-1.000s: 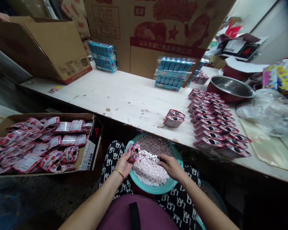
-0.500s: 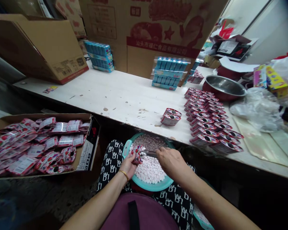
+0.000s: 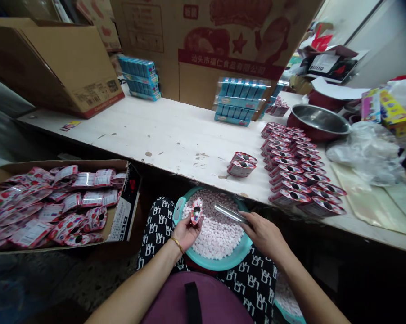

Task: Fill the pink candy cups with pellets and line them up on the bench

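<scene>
My left hand (image 3: 187, 233) is closed on a small red-and-white printed packet (image 3: 196, 210), held upright with the dark hole in its top facing me. Below it, a turquoise basin (image 3: 209, 263) full of small pale candies (image 3: 219, 231) rests at my lap. My right hand (image 3: 262, 231) grips a narrow metal scoop (image 3: 232, 213), which lies over the basin's right part, apart from the packet. Two similar packets (image 3: 242, 164) stand together near the table's front edge.
Rows of packets (image 3: 292, 180) stand on the white table (image 3: 176, 135) at right, by a metal bowl (image 3: 319, 119). On the left is a carton (image 3: 122, 216) of loose packets. Blue boxed packs (image 3: 240, 99) stand before a large cardboard box (image 3: 203, 85). Another basin (image 3: 289, 315) sits low right.
The scoop has come away from the packet, moving right with my right hand. My left hand has turned the packet upright, raising it slightly, so its hole now shows.
</scene>
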`<state>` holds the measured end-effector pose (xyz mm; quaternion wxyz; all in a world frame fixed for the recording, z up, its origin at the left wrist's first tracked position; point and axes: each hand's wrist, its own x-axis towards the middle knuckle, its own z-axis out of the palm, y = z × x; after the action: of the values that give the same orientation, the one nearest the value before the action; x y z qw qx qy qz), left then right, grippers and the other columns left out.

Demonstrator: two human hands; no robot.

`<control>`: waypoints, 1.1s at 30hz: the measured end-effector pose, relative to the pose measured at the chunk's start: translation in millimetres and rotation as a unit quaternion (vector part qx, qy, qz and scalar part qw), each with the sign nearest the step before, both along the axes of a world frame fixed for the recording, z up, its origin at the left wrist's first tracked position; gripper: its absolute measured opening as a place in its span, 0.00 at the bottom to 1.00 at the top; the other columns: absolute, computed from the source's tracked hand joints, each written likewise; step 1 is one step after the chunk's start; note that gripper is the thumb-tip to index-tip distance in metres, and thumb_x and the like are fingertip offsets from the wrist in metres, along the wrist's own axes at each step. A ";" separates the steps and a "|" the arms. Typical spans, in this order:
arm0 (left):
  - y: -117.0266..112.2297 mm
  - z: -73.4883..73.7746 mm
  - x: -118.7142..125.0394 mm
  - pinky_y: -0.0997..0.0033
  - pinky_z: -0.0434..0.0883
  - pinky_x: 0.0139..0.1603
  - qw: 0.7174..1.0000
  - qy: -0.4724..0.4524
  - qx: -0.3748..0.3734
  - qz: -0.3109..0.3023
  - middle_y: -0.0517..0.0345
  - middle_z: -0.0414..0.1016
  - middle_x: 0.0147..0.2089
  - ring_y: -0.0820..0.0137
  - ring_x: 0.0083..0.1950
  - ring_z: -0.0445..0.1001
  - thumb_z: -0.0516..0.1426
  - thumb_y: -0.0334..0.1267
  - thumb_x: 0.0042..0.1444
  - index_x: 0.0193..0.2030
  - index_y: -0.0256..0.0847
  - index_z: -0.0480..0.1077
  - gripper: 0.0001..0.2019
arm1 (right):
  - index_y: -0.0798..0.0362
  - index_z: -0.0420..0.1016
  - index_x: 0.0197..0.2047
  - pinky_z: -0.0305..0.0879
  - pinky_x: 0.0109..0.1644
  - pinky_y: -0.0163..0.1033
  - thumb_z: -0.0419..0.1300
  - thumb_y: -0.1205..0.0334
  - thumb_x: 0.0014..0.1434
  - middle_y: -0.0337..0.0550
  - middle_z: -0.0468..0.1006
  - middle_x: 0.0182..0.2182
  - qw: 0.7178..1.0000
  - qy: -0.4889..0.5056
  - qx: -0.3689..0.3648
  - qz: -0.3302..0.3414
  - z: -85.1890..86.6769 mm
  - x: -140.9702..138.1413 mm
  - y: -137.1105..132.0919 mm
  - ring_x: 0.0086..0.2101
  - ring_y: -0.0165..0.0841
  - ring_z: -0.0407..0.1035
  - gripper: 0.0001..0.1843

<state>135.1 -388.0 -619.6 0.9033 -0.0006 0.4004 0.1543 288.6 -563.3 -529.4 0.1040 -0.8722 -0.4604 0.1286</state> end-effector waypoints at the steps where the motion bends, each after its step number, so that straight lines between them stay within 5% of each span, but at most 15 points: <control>1: -0.8 0.3 0.5 0.76 0.74 0.29 1.000 -0.001 0.000 0.000 0.47 0.73 0.34 0.69 0.35 0.74 0.52 0.31 0.56 0.36 0.30 0.68 0.06 | 0.48 0.67 0.50 0.63 0.43 0.39 0.49 0.55 0.57 0.42 0.73 0.42 0.999 0.025 0.028 -0.009 -2.2 -1.0 1.2 0.42 0.36 0.68 0.18; 5: -1.7 3.0 0.0 0.76 0.74 0.29 1.000 -0.002 0.003 0.005 0.48 0.73 0.34 0.69 0.35 0.74 0.52 0.30 0.56 0.36 0.31 0.68 0.05 | 0.50 0.71 0.44 0.62 0.41 0.37 0.54 0.59 0.52 0.40 0.76 0.36 0.984 0.123 0.120 -0.038 -8.8 -6.5 15.2 0.36 0.34 0.69 0.15; 15: 0.0 0.9 -3.1 0.73 0.74 0.32 1.000 -0.004 0.025 -0.007 0.49 0.74 0.32 0.70 0.33 0.74 0.53 0.29 0.55 0.35 0.31 0.70 0.05 | 0.51 0.73 0.38 0.60 0.40 0.34 0.52 0.72 0.47 0.40 0.72 0.32 0.959 0.175 0.216 0.050 -18.6 -18.8 71.4 0.34 0.30 0.66 0.16; 21: -11.7 9.4 -9.7 0.76 0.70 0.29 0.999 -0.017 0.001 0.031 0.51 0.73 0.26 0.72 0.28 0.73 0.55 0.25 0.50 0.29 0.31 0.69 0.02 | 0.47 0.71 0.43 0.63 0.42 0.35 0.49 0.70 0.50 0.42 0.70 0.43 0.973 0.105 0.172 0.113 -17.7 -36.8 79.3 0.42 0.33 0.66 0.19; 24: -15.4 2.5 -5.8 0.79 0.67 0.23 0.998 -0.025 -0.026 0.044 0.55 0.69 0.19 0.75 0.21 0.68 0.54 0.25 0.46 0.25 0.32 0.67 0.02 | 0.43 0.73 0.41 0.67 0.40 0.37 0.49 0.68 0.51 0.43 0.71 0.44 0.973 0.035 0.131 0.187 -34.1 -34.8 80.8 0.42 0.35 0.67 0.18; 27: -5.6 -1.2 -0.8 0.83 0.63 0.19 0.998 -0.025 -0.032 0.055 0.57 0.67 0.17 0.78 0.18 0.64 0.55 0.23 0.43 0.27 0.32 0.67 0.03 | 0.40 0.72 0.44 0.70 0.38 0.36 0.51 0.65 0.51 0.42 0.71 0.46 0.954 -0.004 0.172 0.245 -55.4 -25.6 92.8 0.43 0.35 0.68 0.18; 30: 1.3 13.1 -5.9 0.85 0.62 0.18 0.997 -0.047 -0.024 0.061 0.57 0.68 0.19 0.80 0.17 0.63 0.55 0.24 0.45 0.29 0.32 0.67 0.03 | 0.37 0.67 0.50 0.71 0.38 0.37 0.55 0.65 0.50 0.40 0.67 0.52 0.937 -0.033 0.205 0.280 -56.7 -25.4 97.7 0.46 0.37 0.66 0.24; 33: 0.1 37.1 -15.3 0.84 0.56 0.12 0.996 -0.061 0.001 -0.060 0.57 0.67 0.19 0.78 0.15 0.63 0.54 0.26 0.49 0.30 0.32 0.68 0.02 | 0.37 0.64 0.53 0.70 0.43 0.39 0.56 0.71 0.46 0.39 0.68 0.52 0.918 -0.040 0.176 0.352 -33.3 -33.3 86.9 0.50 0.37 0.63 0.31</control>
<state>119.8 -387.9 -582.6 0.9338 0.0152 0.3432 0.0999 255.3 -476.4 -562.7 0.1854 -0.6259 -0.7566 0.0382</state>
